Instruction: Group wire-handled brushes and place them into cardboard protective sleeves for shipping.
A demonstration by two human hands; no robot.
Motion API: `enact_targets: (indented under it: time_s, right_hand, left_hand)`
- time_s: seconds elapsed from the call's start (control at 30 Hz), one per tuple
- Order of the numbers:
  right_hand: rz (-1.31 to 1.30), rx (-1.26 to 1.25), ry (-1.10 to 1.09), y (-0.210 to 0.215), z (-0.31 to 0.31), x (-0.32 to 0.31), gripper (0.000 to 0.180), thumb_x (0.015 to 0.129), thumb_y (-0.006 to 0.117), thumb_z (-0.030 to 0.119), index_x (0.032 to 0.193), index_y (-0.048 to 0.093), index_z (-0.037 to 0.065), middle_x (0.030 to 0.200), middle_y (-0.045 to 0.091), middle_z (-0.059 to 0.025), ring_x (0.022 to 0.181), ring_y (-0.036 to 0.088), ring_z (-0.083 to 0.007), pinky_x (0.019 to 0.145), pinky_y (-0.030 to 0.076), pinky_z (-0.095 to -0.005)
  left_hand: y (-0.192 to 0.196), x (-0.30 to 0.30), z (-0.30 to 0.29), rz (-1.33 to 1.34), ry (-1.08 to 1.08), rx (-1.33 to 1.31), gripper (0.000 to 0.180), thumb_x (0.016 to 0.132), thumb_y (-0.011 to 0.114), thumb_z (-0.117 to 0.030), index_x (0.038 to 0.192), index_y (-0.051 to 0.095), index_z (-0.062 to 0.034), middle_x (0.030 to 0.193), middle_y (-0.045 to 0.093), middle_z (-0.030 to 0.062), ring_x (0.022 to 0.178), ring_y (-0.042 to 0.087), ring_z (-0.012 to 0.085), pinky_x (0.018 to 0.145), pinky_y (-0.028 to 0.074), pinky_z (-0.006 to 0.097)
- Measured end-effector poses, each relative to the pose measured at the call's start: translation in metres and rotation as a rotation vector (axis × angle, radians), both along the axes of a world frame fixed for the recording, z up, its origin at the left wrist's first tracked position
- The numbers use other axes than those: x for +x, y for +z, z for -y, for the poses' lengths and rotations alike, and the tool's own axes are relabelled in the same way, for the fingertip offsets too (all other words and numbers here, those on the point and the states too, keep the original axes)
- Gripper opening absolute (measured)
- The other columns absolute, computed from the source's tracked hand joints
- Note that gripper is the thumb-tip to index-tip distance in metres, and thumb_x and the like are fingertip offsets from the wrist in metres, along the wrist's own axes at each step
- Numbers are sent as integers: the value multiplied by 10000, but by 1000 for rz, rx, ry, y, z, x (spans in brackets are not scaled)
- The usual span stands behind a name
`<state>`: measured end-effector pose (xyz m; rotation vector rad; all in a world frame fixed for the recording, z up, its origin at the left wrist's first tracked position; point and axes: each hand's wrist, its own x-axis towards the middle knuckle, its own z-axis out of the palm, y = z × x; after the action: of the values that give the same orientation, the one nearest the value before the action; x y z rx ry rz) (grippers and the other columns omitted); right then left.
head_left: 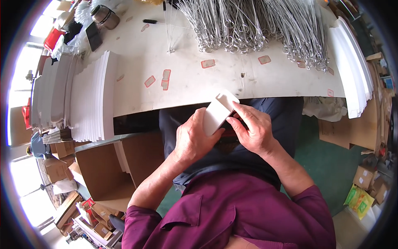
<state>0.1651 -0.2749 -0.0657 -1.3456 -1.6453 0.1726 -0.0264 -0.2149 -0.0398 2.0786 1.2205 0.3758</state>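
A slim white cardboard box (217, 113) is held tilted above my lap, just off the table's front edge. Its far end stands open and shows a hollow inside with a raised flap. My left hand (194, 135) is wrapped round the box's left side and near end, thumb across the bottom. At the box's right edge, my right hand (253, 129) has its thumb and fingers closed on the rim by the open end. Whether anything lies inside the box cannot be made out.
On the table (186, 89) lies a big heap of thin wire brushes with looped ends (244, 29). Flat white cartons stand stacked at left (93, 97) and right (352, 66). A metal cup (105, 17) and a dark phone (93, 36) sit far left. Below left is an open brown box (103, 170).
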Motion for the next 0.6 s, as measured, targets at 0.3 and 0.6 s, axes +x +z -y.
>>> enact_targets:
  time_s: [0.3,0.6]
  right_hand:
    - [-481,-478,183,4,2,-2,170,937,697,115,967,693,-52,772,686,-171,638,664,-225,577,495,-329]
    - [-435,-598,271,15,0,-2,148,944,647,86,880,679,-44,749,668,-200,620,660,-293,561,483,-368]
  left_hand:
    - [-9,8,11,60,19,10,691,732,870,-294,1266,522,-27,1032,696,203,899,713,383,731,590,441]
    - [-16,7,13,147,5,-22,731,740,846,-203,1356,468,-97,1072,692,207,920,722,351,753,600,409]
